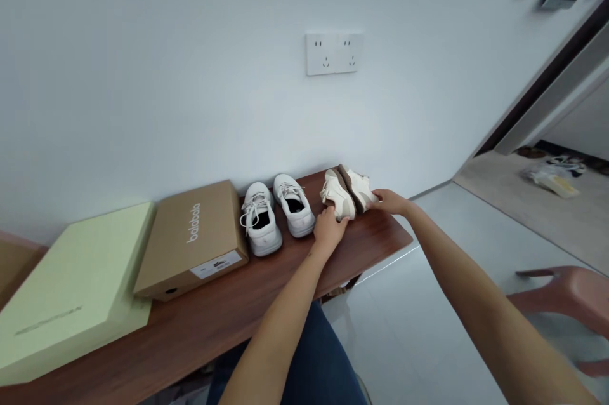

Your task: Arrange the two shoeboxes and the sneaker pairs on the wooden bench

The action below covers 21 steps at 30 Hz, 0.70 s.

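Two cream shoes with brown soles lie on their sides, sole to sole, at the right end of a dark wooden bench (266,303). My left hand (328,228) grips the heel of the left cream shoe (335,192). My right hand (387,200) holds the heel of the right cream shoe (358,185). Just left of them a pair of white lace-up sneakers (278,213) stands upright, toes toward me.
A brown shoe box (193,237) and a pale green box (66,294) sit further left on the bench. A white wall with a double socket (334,53) rises behind. A pink plastic stool (568,297) stands at right; a doorway (547,157) opens beyond.
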Tool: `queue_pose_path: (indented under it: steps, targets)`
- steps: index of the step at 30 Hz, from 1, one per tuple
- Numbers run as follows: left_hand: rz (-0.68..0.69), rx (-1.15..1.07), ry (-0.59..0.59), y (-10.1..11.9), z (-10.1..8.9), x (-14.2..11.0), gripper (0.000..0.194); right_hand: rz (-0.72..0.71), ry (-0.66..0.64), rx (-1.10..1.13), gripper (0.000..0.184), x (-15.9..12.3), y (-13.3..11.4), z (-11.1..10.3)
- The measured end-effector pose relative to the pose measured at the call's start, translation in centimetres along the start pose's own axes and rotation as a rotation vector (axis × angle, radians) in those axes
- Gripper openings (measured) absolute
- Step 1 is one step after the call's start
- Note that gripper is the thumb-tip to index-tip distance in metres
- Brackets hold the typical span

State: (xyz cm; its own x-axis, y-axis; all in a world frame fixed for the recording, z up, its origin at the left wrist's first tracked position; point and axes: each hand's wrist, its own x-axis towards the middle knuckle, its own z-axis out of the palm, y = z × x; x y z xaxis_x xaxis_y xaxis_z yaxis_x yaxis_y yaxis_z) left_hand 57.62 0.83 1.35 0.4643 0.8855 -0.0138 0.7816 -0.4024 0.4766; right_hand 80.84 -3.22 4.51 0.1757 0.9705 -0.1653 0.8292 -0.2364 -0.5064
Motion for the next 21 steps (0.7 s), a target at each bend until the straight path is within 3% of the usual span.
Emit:
queue_pose_path:
  steps: [6, 14, 21]
  targets:
    - [0.033, -0.030, 0.007, 0.8, -0.6, 0.8, 0.038, -0.024, 0.063, 0.125, 0.037, 0.4, -0.4, -0.2]
    - [0.112, 0.192, -0.004, 2.6, -3.7, 1.8, 0.040, -0.061, 0.128, -0.376, 0.041, 1.4, -2.7, -1.8]
    - [0.183, 0.310, -0.013, 3.2, -4.0, 3.3, 0.040, -0.075, 0.105, -0.540, 0.037, 2.1, -6.2, -1.9]
